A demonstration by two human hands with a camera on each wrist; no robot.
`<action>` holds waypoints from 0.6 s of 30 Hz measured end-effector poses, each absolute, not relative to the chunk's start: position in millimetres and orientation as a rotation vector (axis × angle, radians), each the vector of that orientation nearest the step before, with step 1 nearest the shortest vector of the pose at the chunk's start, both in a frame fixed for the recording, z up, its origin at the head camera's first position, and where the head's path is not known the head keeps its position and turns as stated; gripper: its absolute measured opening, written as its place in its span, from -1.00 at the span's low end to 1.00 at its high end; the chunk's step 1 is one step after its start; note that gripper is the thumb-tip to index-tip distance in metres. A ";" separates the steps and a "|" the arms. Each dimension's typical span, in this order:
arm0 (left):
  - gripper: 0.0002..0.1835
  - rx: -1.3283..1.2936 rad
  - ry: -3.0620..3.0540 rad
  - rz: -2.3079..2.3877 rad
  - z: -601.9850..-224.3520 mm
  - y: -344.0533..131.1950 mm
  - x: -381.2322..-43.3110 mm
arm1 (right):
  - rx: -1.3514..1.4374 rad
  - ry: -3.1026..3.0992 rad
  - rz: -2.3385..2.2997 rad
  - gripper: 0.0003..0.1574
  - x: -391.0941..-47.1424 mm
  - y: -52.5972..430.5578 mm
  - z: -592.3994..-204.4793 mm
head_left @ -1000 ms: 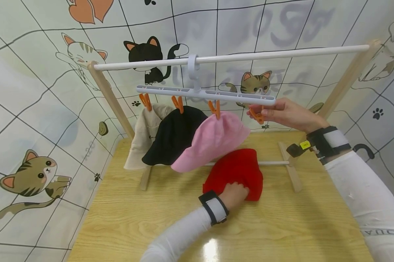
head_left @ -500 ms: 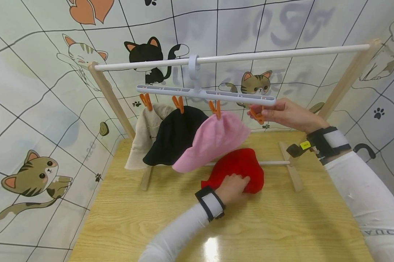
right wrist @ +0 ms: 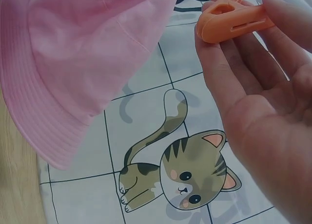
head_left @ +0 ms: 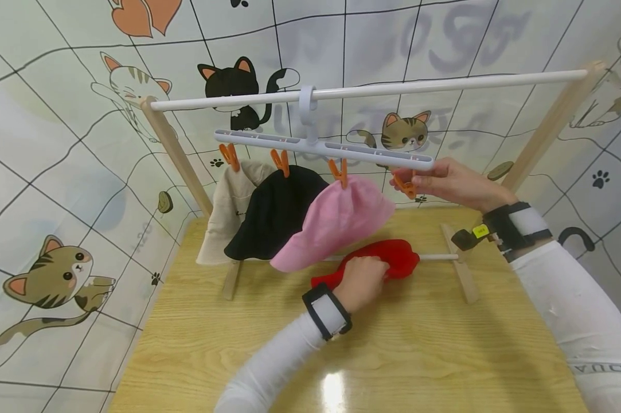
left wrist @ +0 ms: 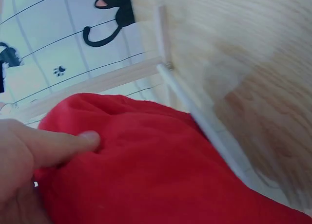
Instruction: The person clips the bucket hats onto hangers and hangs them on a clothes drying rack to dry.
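Observation:
My left hand (head_left: pixel 362 284) grips a red bucket hat (head_left: pixel 400 258) low in front of the rack, under the pink hat. In the left wrist view the thumb presses into the red cloth (left wrist: pixel 136 151), and the other fingers are mostly hidden. Up at the right end of the pale hanger (head_left: pixel 372 154), my right hand (head_left: pixel 460 182) pinches an orange clothespin (head_left: pixel 405 186) between thumb and fingers. The right wrist view shows this clothespin (right wrist: pixel 234 24) with no cloth in it. A pink bucket hat (head_left: pixel 336 223) hangs just left of that hand.
A black hat (head_left: pixel 276 215) and a beige hat (head_left: pixel 218 223) hang from further orange clips. The hanger hooks over a white rod (head_left: pixel 444 86) between wooden posts (head_left: pixel 178 158). A lower bar (head_left: pixel 439 257) runs behind the red hat, above the wooden table (head_left: pixel 418 355).
My left hand has shifted slightly up and left, tipping the red hat so that it looks flatter and narrower. The right hand stays at the clothespin, while the hanger's right end dips slightly.

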State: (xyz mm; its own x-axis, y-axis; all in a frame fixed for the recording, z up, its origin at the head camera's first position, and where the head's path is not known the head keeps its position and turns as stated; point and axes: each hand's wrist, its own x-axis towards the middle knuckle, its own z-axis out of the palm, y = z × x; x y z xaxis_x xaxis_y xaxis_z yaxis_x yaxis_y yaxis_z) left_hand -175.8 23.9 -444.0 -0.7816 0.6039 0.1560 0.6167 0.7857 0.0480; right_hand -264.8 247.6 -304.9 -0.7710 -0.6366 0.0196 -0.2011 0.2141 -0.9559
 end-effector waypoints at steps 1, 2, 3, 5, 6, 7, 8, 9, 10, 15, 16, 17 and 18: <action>-0.93 -0.970 -2.843 -0.154 -441.7 22.9 -176.3 | -0.770 2.127 -1.566 -0.51 -264.9 247.5 -305.4; -0.93 -0.965 -2.845 -0.168 -439.8 21.9 -176.9 | -0.762 2.137 -1.558 -0.50 -265.1 247.4 -305.9; -0.93 -0.962 -2.847 -0.186 -438.0 21.0 -177.4 | -0.755 2.139 -1.557 -0.50 -265.2 247.2 -306.4; -0.96 -0.959 -2.852 -0.230 -434.2 19.1 -179.0 | -0.743 2.143 -1.561 -0.50 -265.2 247.3 -306.9; -0.97 -0.961 -2.850 -0.252 -432.5 18.1 -179.9 | -0.743 2.140 -1.567 -0.51 -265.3 247.2 -307.0; -0.97 -0.964 -2.850 -0.272 -430.6 17.1 -180.9 | -0.749 2.133 -1.573 -0.52 -265.2 247.3 -307.1; -0.96 -0.968 -2.855 -0.298 -428.8 16.3 -182.1 | -0.755 2.123 -1.582 -0.53 -265.2 247.3 -307.1; -0.96 -0.973 -2.861 -0.321 -426.6 15.7 -183.3 | -0.764 2.108 -1.596 -0.54 -265.3 247.2 -307.2; -0.96 -0.977 -2.868 -0.341 -424.0 15.0 -184.3 | -0.777 2.088 -1.613 -0.54 -265.6 247.0 -307.1; -0.90 -1.012 -2.898 -0.450 -408.8 10.6 -189.5 | -0.824 2.021 -1.668 -0.55 -267.2 247.1 -307.1; -0.88 -1.014 -2.903 -0.492 -406.0 9.3 -190.7 | -0.828 2.014 -1.674 -0.55 -267.6 247.2 -307.1; -0.85 -1.014 -2.909 -0.539 -403.6 7.8 -192.2 | -0.825 2.017 -1.674 -0.55 -267.7 247.5 -307.3; -0.83 -1.010 -2.914 -0.582 -400.9 6.4 -193.7 | -0.824 2.018 -1.674 -0.55 -267.7 247.7 -307.3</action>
State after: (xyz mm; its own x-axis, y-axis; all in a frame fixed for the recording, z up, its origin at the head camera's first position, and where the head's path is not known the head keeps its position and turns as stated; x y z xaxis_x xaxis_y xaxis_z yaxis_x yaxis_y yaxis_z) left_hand -193.7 6.4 -400.9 -0.7929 0.5969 0.1223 0.5981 0.7241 0.3436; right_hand -267.7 247.7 -307.3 -0.7508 -0.6567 0.0703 -0.1904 0.1132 -0.9752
